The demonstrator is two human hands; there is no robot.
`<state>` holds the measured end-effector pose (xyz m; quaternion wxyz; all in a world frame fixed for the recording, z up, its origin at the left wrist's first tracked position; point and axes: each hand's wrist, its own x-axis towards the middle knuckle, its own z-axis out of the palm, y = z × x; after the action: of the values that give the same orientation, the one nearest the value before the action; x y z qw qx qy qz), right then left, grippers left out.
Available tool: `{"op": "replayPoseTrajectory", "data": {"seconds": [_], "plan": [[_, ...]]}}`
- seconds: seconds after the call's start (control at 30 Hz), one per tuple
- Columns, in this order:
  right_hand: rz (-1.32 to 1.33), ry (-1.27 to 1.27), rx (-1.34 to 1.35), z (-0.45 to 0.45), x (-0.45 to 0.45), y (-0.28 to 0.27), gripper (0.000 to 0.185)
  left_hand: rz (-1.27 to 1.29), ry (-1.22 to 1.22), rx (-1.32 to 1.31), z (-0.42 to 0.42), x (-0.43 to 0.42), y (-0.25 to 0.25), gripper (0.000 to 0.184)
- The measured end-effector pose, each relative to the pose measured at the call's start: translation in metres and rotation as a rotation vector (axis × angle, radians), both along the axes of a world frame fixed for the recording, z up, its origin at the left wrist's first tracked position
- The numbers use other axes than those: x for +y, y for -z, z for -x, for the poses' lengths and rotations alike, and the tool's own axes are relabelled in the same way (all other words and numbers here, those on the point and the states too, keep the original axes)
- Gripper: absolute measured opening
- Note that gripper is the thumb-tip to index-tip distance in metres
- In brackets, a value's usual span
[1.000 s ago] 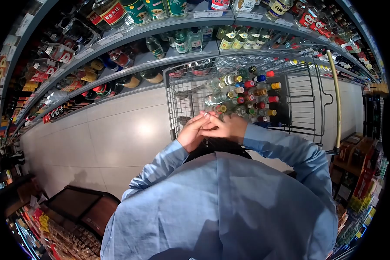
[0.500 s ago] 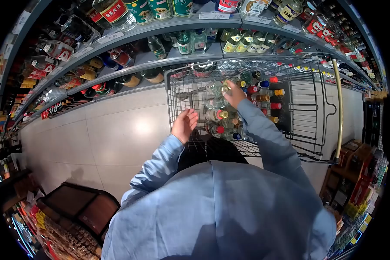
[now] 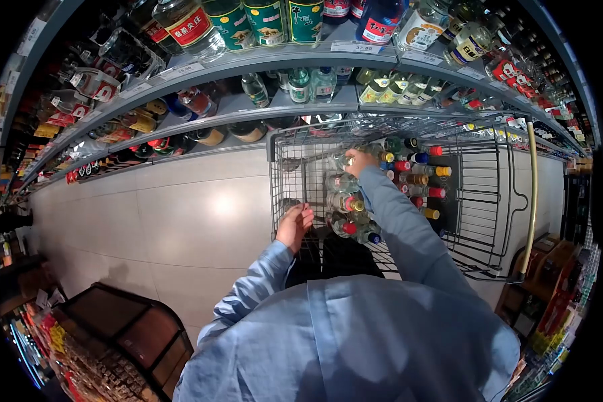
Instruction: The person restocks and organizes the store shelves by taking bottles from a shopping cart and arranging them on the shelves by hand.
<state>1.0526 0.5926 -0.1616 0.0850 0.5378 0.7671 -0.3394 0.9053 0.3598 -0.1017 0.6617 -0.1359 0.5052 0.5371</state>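
My right hand (image 3: 362, 163) reaches into the shopping cart (image 3: 273, 201) with its fingers closed on a clear glass bottle (image 3: 342, 161) at the far side of the load. Beside it, several glass bottles (image 3: 342, 182) stand in the cart, with red, blue, gold and yellow caps. My left hand (image 3: 295, 226) hovers over the cart's near left part. Its palm faces inward and the fingers curve loosely, with nothing in them. The lower part of the gripped bottle is partly hidden among its neighbours.
Store shelves (image 3: 315, 102) loaded with liquor bottles curve along the far side, close to the cart. The cart's pale handle (image 3: 530, 201) is at the right. Tiled floor (image 3: 181, 214) lies to the left. A dark-framed display stand (image 3: 127, 328) stands at the lower left.
The view has tilted up, so the shelves and cart sit lower in it. My right hand has lowered the bottle slightly among the others. My left hand stays nearby, fingers a little more curled.
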Motion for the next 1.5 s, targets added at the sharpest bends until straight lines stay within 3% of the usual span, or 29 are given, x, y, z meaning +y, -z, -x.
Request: {"op": "replayPoseTrajectory", "data": {"seconds": [0.03,0.13,0.27,0.4,0.43,0.53,0.67,0.73,0.87,0.93,1.0,1.07,1.17,1.27,1.3,1.4,1.5], "plan": [[0.066,-0.019,0.062,-0.002,0.004,0.004,0.045,-0.011,-0.003,0.003,0.0,0.002,0.001,0.025],[-0.033,-0.388,0.015,0.009,0.012,0.001,0.044,0.001,0.014,0.026,-0.004,0.012,-0.003,0.024],[-0.104,-0.501,-0.001,0.02,0.018,0.015,0.041,-0.046,0.037,0.041,-0.009,0.017,0.01,0.021],[-0.029,-0.392,0.248,0.027,0.015,0.026,0.036,-0.031,0.048,0.055,-0.01,0.019,0.009,0.02],[0.093,-0.374,0.25,0.032,0.017,0.017,0.034,-0.035,0.048,0.053,-0.011,0.018,0.01,0.021],[0.08,-0.282,0.195,0.047,0.015,0.028,0.031,0.021,0.042,0.05,-0.013,0.016,0.01,0.022],[0.009,-0.073,0.512,0.05,0.014,0.017,0.023,-0.003,0.008,0.113,-0.011,0.009,0.002,0.024],[0.066,-0.006,0.654,0.042,0.009,-0.019,0.022,0.003,0.017,0.159,-0.007,0.007,-0.001,0.022],[0.052,-0.005,0.851,0.023,-0.022,-0.151,0.021,-0.135,0.096,0.367,-0.004,0.017,-0.027,0.029],[0.095,0.022,1.022,0.012,-0.034,-0.195,0.02,-0.309,0.133,0.467,-0.004,0.031,-0.056,0.055],[0.22,0.045,1.161,0.001,-0.048,-0.233,0.02,-0.609,0.229,0.576,-0.002,0.037,-0.064,0.069],[0.278,-0.009,1.289,-0.013,-0.06,-0.268,0.019,-0.785,0.29,0.202,-0.003,0.045,-0.088,0.082],[0.235,-0.025,1.287,-0.025,-0.081,-0.302,0.016,-0.822,0.487,-0.189,-0.008,0.041,-0.108,0.086],[0.353,0.245,1.406,-0.032,-0.093,-0.324,0.014,-0.736,0.629,-0.194,-0.017,0.035,-0.117,0.078],[0.389,0.304,1.436,-0.035,-0.093,-0.327,0.01,-0.687,0.577,-0.188,-0.025,0.03,-0.115,0.076],[0.413,0.33,1.455,-0.043,-0.095,-0.336,0.01,-0.743,0.598,-0.104,-0.037,0.023,-0.116,0.075],[0.314,0.168,1.381,-0.05,-0.098,-0.339,0.013,-0.743,0.573,-0.129,-0.046,0.02,-0.119,0.073]]}}
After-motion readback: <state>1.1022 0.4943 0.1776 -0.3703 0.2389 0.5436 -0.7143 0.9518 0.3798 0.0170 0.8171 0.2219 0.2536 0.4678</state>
